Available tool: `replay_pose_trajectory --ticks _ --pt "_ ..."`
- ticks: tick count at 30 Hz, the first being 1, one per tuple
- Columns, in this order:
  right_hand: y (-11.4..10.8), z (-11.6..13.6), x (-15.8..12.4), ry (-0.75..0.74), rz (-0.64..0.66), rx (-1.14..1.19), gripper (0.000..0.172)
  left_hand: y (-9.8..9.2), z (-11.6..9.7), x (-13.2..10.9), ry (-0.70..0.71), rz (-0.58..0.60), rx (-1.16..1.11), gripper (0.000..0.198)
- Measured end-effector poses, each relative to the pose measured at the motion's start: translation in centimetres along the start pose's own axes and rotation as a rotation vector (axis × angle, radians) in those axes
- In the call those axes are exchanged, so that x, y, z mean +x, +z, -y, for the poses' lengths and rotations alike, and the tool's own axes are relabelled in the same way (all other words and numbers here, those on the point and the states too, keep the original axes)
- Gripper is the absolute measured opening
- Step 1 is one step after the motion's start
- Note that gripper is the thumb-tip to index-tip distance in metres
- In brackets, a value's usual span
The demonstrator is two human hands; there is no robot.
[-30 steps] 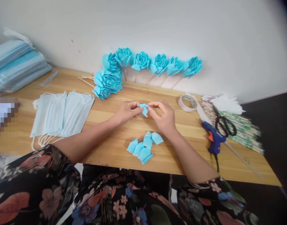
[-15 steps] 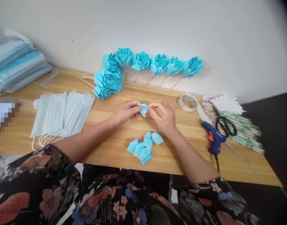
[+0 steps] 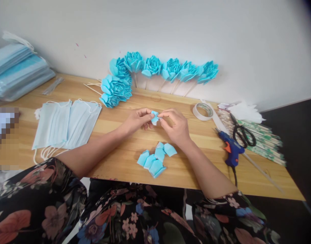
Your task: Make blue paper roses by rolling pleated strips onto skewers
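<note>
Between my two hands is a small light-blue petal [image 3: 154,118], crinkled and held just above the wooden table. My left hand [image 3: 138,121] pinches its left side between thumb and fingers. At its right edge, my right hand [image 3: 175,124] pinches it with thumb and forefinger. Closer to me lie several loose blue petals [image 3: 149,161] in a loose cluster on the table. Behind my hands, finished blue flowers [image 3: 152,66] on thin sticks lean against the wall, and more flowers [image 3: 116,88] lie piled to their left.
Face masks [image 3: 56,123] lie on the left, with a thick mask stack [image 3: 18,74] behind. Right of my hands are a tape roll [image 3: 203,111], a blue glue gun [image 3: 231,149] with its cord, black scissors [image 3: 243,134] and wrapped sticks [image 3: 265,142]. The table's [image 3: 114,169] front edge is near my body.
The petal has turned slightly between my fingers and looks more crumpled. My right hand's fingertips have shifted a little to the left. The loose petals stay as they were.
</note>
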State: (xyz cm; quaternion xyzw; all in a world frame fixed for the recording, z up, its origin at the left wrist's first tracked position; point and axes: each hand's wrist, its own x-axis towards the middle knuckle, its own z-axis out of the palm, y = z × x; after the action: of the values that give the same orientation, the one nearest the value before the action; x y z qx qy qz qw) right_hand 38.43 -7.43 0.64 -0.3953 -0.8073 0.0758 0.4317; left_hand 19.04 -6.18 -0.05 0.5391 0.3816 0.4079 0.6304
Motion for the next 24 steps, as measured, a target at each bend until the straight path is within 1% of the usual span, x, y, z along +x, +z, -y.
replay_pose_trajectory --ticks 4,9,13,15,17,21,24 --pt "0.0 -0.1 -0.1 -0.022 -0.004 -0.025 0.014 0.0 -0.3 -0.1 0.003 -0.012 0.036 0.041" --pt "0.1 -0.3 -0.2 -0.071 -0.018 -0.044 0.017 0.2 -0.5 -0.2 0.028 -0.007 0.024 0.046" --pt "0.1 -0.3 -0.1 -0.064 0.011 -0.048 0.018 0.2 -0.4 -0.2 0.026 -0.035 0.020 0.047" --pt "0.0 -0.1 -0.1 -0.049 0.027 -0.009 0.018 0.1 -0.4 -0.1 0.029 -0.052 0.022 0.046" --pt "-0.1 0.3 0.0 0.009 0.034 0.074 0.017 0.1 -0.3 -0.1 0.036 -0.071 0.026 0.045" --pt "-0.4 1.0 0.1 0.227 0.044 0.255 0.016 0.2 -0.2 0.1 0.048 -0.107 0.029 0.042" --pt "-0.5 1.2 0.2 0.280 0.048 0.310 0.018 0.2 0.0 0.2 0.057 -0.128 0.020 0.042"
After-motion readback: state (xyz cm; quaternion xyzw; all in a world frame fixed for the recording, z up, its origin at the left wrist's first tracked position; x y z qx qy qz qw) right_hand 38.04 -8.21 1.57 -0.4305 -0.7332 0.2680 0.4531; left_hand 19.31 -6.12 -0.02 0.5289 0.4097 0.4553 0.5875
